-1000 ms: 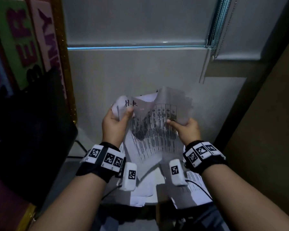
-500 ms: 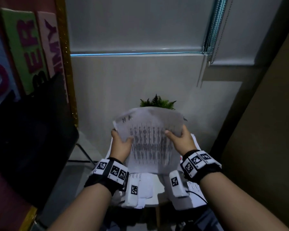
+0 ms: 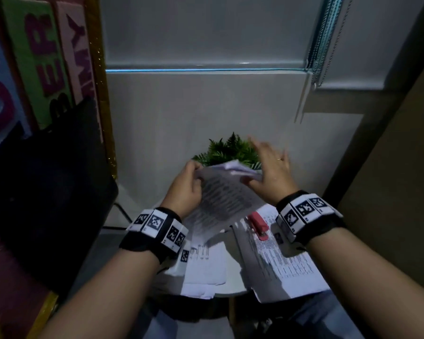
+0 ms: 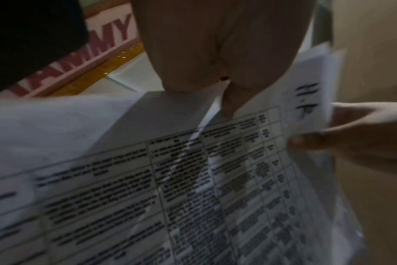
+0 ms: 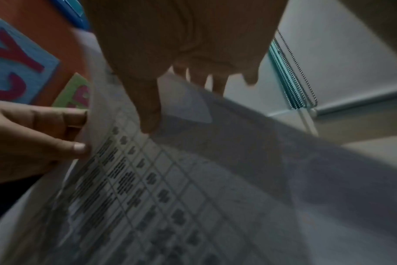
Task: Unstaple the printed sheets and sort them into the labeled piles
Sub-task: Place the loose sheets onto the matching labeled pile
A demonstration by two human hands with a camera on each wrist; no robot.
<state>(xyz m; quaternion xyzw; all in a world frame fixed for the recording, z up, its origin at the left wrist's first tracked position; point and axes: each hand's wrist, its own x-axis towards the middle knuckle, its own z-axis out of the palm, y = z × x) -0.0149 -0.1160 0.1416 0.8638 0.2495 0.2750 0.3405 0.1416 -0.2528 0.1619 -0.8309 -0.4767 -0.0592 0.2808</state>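
My left hand pinches the top left corner of a bundle of printed table sheets, held tilted over a small white table. In the left wrist view the thumb and fingers clamp the sheets beside a slip handwritten "H.R". My right hand hovers at the sheets' right edge with fingers spread and straight. Its thumb lies against the paper. A red stapler lies on the right pile.
Piles of printed paper lie on the table: one at front left, one at front right. A green plant stands behind the held sheets. A dark chair is on the left, a wall close on the right.
The sheets have gone down and away from me toward the table. My right hand has let go of their edge and spread its fingers; the left still holds the corner.
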